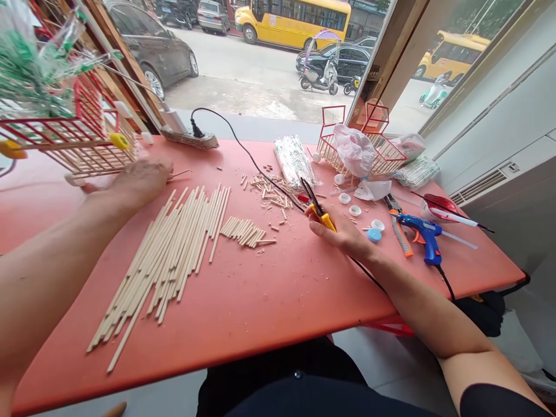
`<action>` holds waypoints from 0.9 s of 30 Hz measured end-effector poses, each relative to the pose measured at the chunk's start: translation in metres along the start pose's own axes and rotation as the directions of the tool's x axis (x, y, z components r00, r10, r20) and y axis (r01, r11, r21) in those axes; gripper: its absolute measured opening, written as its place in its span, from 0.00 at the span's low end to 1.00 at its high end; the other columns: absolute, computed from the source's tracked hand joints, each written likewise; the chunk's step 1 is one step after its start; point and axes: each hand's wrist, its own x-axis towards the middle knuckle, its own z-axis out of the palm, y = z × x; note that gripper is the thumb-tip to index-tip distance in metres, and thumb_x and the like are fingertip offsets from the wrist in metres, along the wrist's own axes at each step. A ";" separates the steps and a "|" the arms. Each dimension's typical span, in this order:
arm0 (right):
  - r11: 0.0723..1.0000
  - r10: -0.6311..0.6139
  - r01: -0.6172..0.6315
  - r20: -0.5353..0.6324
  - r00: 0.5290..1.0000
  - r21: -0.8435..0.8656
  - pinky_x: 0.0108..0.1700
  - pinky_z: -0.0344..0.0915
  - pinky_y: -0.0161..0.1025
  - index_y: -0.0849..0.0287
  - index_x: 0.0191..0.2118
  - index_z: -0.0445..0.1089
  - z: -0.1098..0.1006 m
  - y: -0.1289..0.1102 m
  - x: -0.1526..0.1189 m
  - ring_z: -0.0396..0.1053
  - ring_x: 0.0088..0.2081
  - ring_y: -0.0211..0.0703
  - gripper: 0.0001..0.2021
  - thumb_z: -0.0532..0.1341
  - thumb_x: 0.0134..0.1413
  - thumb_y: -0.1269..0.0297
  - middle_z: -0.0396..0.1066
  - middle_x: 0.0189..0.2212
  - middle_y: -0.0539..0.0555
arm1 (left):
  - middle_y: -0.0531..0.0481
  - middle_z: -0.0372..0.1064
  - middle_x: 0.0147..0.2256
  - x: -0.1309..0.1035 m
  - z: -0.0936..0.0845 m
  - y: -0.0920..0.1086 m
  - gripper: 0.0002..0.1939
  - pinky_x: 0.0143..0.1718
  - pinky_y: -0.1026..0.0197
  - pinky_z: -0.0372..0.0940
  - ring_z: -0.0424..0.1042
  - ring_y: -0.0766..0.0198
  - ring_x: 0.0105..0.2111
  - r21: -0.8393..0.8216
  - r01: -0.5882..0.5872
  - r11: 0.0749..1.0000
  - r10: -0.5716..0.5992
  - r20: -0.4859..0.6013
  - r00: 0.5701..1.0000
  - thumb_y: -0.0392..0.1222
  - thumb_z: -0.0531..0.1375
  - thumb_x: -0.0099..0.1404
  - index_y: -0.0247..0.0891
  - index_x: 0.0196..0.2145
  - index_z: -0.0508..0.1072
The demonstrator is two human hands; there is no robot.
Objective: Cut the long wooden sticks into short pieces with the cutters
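My right hand [347,234] is closed around pliers [325,218] with yellow handles, their dark jaws pointing up and away over the table. At the far left, my left hand [145,176] reaches beside a cart-like basket [87,153] built of thin sticks with red edging. Its fingers are mostly hidden, so its grip is unclear; a thin stick [180,172] shows just past it. Between my hands lie a spread of long wooden sticks [174,249], a row of short cut sticks [244,231] and a scattered heap of short pieces [273,192].
A blue glue gun [423,234] and an orange-handled cutter [400,231] lie at the right, near white caps [355,210] and a blue cap [373,235]. A black cable runs from a power strip [191,138] across the table. Another stick basket [386,150] and a clear-wrapped bundle [295,162] stand behind.
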 end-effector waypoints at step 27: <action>0.977 -0.077 0.102 -0.135 0.988 0.189 0.45 0.64 0.43 0.54 0.42 0.65 0.013 0.000 0.000 0.66 0.39 0.42 0.17 0.68 0.55 0.49 0.67 0.37 0.49 | 0.47 0.76 0.30 -0.129 0.054 0.221 0.21 0.33 0.59 0.69 0.71 0.63 0.29 -0.919 -0.014 0.393 0.569 0.231 0.789 0.57 0.76 0.56 0.38 0.28 0.76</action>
